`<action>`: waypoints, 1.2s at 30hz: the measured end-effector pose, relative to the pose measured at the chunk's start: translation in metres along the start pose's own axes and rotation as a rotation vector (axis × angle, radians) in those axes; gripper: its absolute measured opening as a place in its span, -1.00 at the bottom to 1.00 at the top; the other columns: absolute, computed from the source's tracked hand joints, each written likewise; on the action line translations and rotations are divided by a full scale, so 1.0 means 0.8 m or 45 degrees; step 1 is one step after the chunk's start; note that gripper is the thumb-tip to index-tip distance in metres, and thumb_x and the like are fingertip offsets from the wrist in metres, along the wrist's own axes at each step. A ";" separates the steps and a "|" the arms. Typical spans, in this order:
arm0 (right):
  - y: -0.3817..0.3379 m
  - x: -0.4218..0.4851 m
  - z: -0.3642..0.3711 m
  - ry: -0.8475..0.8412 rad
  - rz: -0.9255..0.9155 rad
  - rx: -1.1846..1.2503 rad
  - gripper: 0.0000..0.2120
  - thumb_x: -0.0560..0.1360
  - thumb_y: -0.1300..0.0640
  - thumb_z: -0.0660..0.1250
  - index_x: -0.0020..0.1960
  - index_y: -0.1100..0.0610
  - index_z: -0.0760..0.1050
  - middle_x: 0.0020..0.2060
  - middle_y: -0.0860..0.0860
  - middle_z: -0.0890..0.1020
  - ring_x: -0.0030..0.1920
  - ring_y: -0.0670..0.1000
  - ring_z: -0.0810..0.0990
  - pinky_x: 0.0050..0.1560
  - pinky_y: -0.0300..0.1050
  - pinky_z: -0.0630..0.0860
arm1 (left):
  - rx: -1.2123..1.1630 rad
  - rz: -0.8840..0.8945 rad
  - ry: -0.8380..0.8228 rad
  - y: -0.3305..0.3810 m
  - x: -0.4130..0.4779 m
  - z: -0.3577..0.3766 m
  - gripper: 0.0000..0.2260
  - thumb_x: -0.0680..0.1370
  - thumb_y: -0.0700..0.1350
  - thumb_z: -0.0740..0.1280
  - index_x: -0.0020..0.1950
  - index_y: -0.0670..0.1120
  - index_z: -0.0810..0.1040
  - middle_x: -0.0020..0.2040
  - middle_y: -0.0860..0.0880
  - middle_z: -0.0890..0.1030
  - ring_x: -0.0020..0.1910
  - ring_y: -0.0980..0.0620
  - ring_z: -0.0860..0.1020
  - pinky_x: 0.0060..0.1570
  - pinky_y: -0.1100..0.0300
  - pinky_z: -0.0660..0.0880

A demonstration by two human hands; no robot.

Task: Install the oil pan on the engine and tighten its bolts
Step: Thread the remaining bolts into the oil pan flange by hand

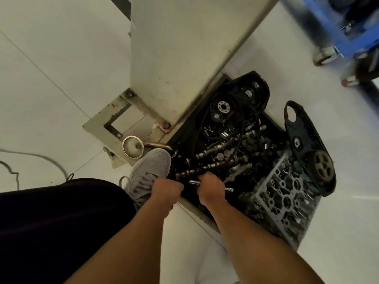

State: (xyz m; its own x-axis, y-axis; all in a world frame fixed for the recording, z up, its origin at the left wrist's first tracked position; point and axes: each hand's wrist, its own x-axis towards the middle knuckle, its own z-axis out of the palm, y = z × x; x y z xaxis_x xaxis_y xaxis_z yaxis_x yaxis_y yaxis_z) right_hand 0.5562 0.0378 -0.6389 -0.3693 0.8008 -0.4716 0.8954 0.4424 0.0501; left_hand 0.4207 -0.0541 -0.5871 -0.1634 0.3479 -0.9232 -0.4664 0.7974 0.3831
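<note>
Chrome socket wrench (193, 182) gripped in my right hand (209, 187), seven o'clock of the black parts tray (187, 201); left hand (167, 190) curled, on what I cannot tell. Oil pan unseen — loose steel camshafts (207, 167) may snag the wrench.

The left hand (167, 191) was turned knuckles-up with its fingers curled out of sight, so whether it held anything could not be told. The right hand (211, 188), wrapped round a chrome socket bar (194, 182), hid the bar's middle; only its two ends showed. Small parts lying in the black tray (189, 196) were too dark and small to name. The blue cart (348, 44) was blurred and cut off by the top and right edges. The cylinder head (287, 201) smeared into blur at its near end.
</note>
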 end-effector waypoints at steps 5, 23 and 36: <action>0.004 0.007 0.012 -0.029 0.039 0.056 -0.90 0.50 0.24 0.34 -0.06 0.08 0.58 -0.09 0.02 0.59 -0.08 0.10 0.62 -0.12 -0.04 0.54 | -0.025 0.061 -0.073 0.011 0.009 0.010 -0.77 0.56 -0.21 0.36 -0.26 -0.10 0.39 -0.35 -0.04 0.38 -0.44 0.05 0.32 -0.47 0.22 0.27; -0.018 -0.195 -0.217 0.653 0.152 1.662 -0.87 0.46 0.18 0.50 -0.11 -0.06 0.70 -0.16 -0.14 0.73 -0.11 -0.19 0.69 -0.15 -0.43 0.53 | -0.360 0.299 -0.597 0.070 -0.174 0.030 -0.81 0.65 -0.07 0.26 -0.13 -0.05 0.58 -0.47 0.06 0.28 -0.54 0.14 0.18 -0.59 0.27 0.06; -0.068 -0.464 -0.407 1.017 -0.215 2.253 -0.81 0.26 0.16 0.49 -0.12 0.05 0.73 -0.13 0.06 0.74 -0.08 0.00 0.73 -0.15 -0.30 0.59 | -0.755 0.472 -1.191 0.049 -0.514 -0.008 -0.79 0.43 -0.07 0.43 -0.03 -0.14 0.73 -0.52 0.00 0.40 -0.65 0.18 0.22 -0.74 0.39 0.14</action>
State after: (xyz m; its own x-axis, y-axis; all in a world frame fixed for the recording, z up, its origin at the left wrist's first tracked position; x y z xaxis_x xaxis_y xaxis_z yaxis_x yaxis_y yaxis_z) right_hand 0.5634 -0.1518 -0.1799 -0.0179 0.9955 0.0934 -0.1448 0.0898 -0.9854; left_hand 0.4644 -0.1689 -0.1926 0.2144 0.9359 -0.2795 -0.8979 0.3015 0.3207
